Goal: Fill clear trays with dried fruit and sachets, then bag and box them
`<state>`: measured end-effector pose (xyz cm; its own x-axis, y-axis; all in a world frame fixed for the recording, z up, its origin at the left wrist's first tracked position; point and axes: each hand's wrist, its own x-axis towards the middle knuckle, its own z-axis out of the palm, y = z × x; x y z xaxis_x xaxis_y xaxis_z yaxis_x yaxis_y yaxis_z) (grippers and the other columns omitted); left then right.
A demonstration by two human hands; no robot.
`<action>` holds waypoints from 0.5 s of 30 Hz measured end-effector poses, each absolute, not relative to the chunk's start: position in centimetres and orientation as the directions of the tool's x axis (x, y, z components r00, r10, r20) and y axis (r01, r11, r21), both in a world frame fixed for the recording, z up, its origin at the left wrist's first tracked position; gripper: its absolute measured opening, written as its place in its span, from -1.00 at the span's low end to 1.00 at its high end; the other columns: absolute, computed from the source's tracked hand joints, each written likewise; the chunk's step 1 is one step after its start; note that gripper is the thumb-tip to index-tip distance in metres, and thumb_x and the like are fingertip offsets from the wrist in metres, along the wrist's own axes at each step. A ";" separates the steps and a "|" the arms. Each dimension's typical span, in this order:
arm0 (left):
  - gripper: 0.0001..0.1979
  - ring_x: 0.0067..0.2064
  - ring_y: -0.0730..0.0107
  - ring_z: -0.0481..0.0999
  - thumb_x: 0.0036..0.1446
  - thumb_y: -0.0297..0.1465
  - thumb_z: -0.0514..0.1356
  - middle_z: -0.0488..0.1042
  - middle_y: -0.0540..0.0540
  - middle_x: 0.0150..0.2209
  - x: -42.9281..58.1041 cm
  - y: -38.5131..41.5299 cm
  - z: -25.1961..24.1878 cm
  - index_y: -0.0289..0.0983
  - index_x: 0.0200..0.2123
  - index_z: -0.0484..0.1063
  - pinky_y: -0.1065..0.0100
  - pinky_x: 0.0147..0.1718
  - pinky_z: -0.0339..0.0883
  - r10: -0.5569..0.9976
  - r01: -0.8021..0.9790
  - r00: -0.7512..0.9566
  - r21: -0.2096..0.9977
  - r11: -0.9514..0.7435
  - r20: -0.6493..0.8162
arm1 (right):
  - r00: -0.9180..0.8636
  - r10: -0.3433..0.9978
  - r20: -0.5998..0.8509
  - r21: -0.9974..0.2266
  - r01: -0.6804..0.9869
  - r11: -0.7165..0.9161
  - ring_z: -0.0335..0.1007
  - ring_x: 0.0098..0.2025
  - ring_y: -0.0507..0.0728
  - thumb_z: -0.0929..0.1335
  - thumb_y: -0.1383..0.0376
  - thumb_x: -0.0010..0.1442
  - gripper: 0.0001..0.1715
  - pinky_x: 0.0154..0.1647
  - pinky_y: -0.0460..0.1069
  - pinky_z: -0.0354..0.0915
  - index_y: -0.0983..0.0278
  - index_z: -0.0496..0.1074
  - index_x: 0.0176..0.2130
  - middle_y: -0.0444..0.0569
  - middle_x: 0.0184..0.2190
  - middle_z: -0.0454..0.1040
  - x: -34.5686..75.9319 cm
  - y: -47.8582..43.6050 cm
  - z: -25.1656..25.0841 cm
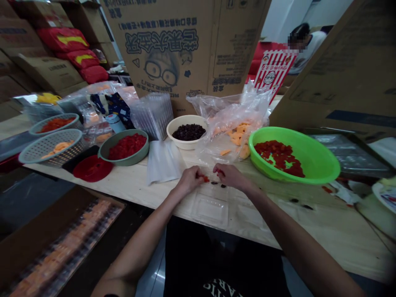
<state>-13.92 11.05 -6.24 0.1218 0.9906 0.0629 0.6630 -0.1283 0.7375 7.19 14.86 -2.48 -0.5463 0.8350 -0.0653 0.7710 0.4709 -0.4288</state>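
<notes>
- The pale wooden table bears everything within reach of the two hands.
- The bright green oval plastic basin stands beyond the right arm, with loose red pieces spread over its bottom; by its look it is light and a little flexible, best steadied by the rim.
- The round cream bowl sits beyond the hands, heaped with dark, glossy pieces; these look moist, so they may slip or cling together.
- The shallow clear plastic tray lies flat at the near table edge, just below the hands. Thin-walled and probably very light, it would slide at a nudge and flex if squeezed; its outer rim is the place to hold.
- The left hand is above the clear plastic, thumb and forefinger nearly together at a small orange-red piece. Whether they grip it or only touch it, I cannot tell.
- The right hand faces it, fingers curled in, with a small red piece pinched at the tips.
- Both small pieces look soft and perhaps sticky: a light fingertip pinch on the sides should suit them, since hard pressure could squash them.
- Two tiny dark pieces lie between and just below the hands, seemingly on the clear plastic; small and low, they call for fingertips.
</notes>
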 end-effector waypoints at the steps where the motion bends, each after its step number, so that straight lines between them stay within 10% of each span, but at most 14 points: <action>1: -0.86 -0.46 0.48 0.38 0.04 -0.51 0.21 0.45 0.05 -0.46 -14.1 11.3 -6.2 -0.30 -0.30 0.53 0.47 -0.43 0.25 0.995 0.628 0.090 0.773 -0.094 0.048 | -0.561 0.824 -0.085 -0.397 0.777 0.488 0.42 -0.29 0.09 0.24 0.53 0.15 -0.58 -0.23 -0.09 0.22 0.31 0.54 -0.08 0.01 -0.27 0.58 7.3 14.5 -2.4; 8: -0.81 -0.27 0.36 0.51 0.09 -0.46 0.19 0.55 -0.07 -0.30 -14.0 12.8 -5.4 -0.27 -0.29 0.63 0.41 -0.20 0.35 0.959 0.743 0.280 0.622 -0.247 0.046 | -0.613 0.769 -0.183 -0.235 0.787 0.571 0.43 -0.27 0.12 0.26 0.46 0.18 -0.51 -0.22 -0.07 0.22 0.20 0.55 0.03 0.09 -0.22 0.49 6.2 12.6 -3.0; 15: -0.80 -0.27 0.32 0.51 0.14 -0.44 0.20 0.52 -0.10 -0.31 -12.7 13.0 -5.8 -0.25 -0.25 0.64 0.39 -0.22 0.33 0.952 0.838 0.306 0.476 -0.266 -0.007 | -0.694 0.714 -0.094 -0.321 0.700 0.638 0.44 -0.21 0.12 0.23 0.50 0.19 -0.49 -0.16 -0.07 0.25 0.18 0.55 0.01 0.06 -0.21 0.49 6.6 13.0 -3.1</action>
<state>-12.70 13.03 -5.76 0.3062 0.9519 -0.0070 0.8385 -0.2662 0.4755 6.62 12.99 -3.11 -0.6938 0.7139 -0.0945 0.7000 0.6378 -0.3212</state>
